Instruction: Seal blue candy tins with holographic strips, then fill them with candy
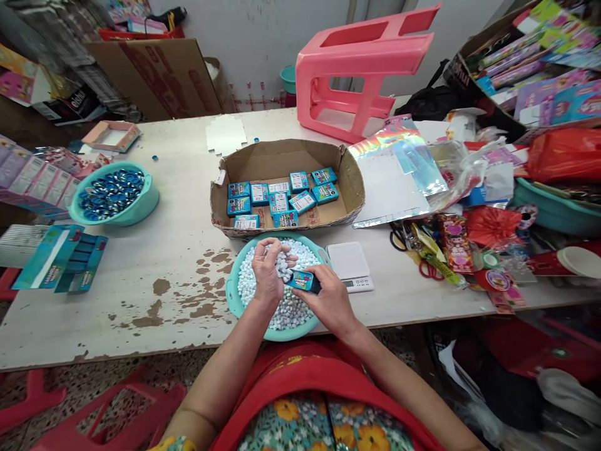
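A turquoise basin (231, 294) full of small white candies (291, 316) stands at the table's front edge. Over it, my left hand (270, 269) is cupped around a handful of the candies (283, 266). My right hand (332, 300) grips a small blue candy box (302, 280), its end turned toward the candies in my left hand. Whether the box has anything inside is hidden. Just beyond the basin, a cut-down cardboard box (323, 216) contains several similar blue boxes (278, 203).
A digital scale (350, 266) lies right of the basin. Farther left are a basin of blue-and-silver pieces (113, 194) and flat blue cartons (70, 258). A pink stool (361, 62) lies on its side at the back. Scissors (429, 269) and packets crowd the right.
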### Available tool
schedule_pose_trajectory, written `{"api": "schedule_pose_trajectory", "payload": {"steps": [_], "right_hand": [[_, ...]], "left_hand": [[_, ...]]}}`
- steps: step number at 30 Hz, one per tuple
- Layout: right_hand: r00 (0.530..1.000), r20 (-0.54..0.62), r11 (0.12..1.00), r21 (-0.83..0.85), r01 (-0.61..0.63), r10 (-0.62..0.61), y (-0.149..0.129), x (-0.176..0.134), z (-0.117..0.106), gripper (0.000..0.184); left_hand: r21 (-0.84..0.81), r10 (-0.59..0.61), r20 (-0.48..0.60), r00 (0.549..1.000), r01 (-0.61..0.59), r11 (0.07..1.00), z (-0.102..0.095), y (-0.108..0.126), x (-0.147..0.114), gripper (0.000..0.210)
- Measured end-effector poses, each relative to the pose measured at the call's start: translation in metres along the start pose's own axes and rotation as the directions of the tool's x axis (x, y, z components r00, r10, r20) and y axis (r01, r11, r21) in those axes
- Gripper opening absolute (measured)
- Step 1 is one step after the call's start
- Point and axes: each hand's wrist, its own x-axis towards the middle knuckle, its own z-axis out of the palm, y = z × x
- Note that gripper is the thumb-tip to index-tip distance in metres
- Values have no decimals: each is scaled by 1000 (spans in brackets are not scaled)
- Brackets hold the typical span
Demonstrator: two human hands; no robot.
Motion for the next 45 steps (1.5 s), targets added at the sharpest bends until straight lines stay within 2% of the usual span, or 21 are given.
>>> {"api": "schedule_pose_trajectory", "payload": {"steps": [5,21,31,37,45], "right_hand": [[1000,-10,1000,23,-8,8,-1,3,-4,29],[996,-18,991,106,-80,82,7,3,-1,26],[998,-47,987,155,-34,42,-7,6,-8,26],[994,-10,967,234,-103,108,9,9,7,29],[981,34,886,426,-185,189,19,13,6,34]], "left_hand": [[12,58,18,998,-59,998,6,1,1,28],[54,106,62,992,-109,993,12,-8,1,36],[79,211,16,977,-212,974,20,4,-7,41],[88,166,-22,986,-164,983,18,-10,1,40],[9,157,13,988,-157,988,20,6,5,37]]}}
